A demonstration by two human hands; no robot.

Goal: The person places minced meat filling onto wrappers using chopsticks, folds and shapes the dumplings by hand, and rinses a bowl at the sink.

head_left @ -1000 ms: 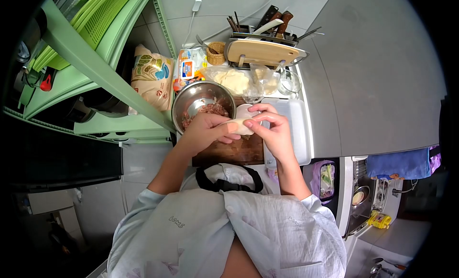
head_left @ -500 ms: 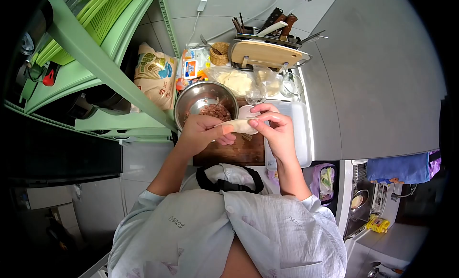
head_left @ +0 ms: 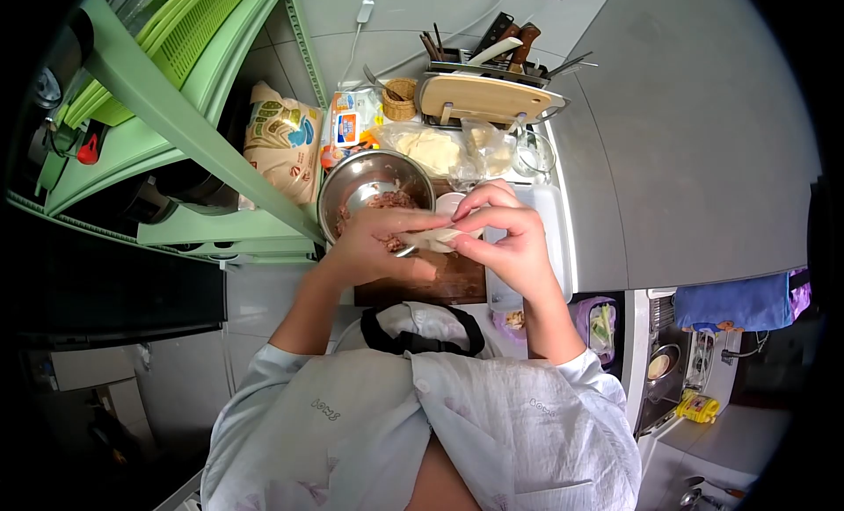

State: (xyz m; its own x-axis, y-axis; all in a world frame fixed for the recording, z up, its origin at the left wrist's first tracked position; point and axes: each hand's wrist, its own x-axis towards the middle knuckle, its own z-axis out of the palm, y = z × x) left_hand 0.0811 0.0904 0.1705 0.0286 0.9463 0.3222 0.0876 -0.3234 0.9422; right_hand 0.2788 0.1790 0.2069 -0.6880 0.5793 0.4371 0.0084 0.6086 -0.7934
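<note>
A pale folded dumpling (head_left: 442,237) is pinched between the thumb and fingers of my right hand (head_left: 514,239). My left hand (head_left: 374,243) is beside its left end, fingers stretched toward my right hand and thumb held apart below; some blur and overlap hide exactly where they touch. Just behind my left hand stands a steel bowl (head_left: 332,190) containing minced meat filling (head_left: 391,200). Under both hands lies a dark wooden board (head_left: 422,289). Part of a small pale round dish (head_left: 449,203) shows behind the dumpling.
A translucent plastic tray (head_left: 563,239) lies right of the board. Behind are a bag of dough (head_left: 431,148), a glass jar (head_left: 534,155), a wicker cup (head_left: 400,102) and a knife rack with a light cutting board (head_left: 488,100). Green shelving (head_left: 207,142) rises at left.
My left thumb has come off the dumpling and its fingers have straightened toward my right hand. My right hand still pinches the dumpling, fingers more curled over it.
</note>
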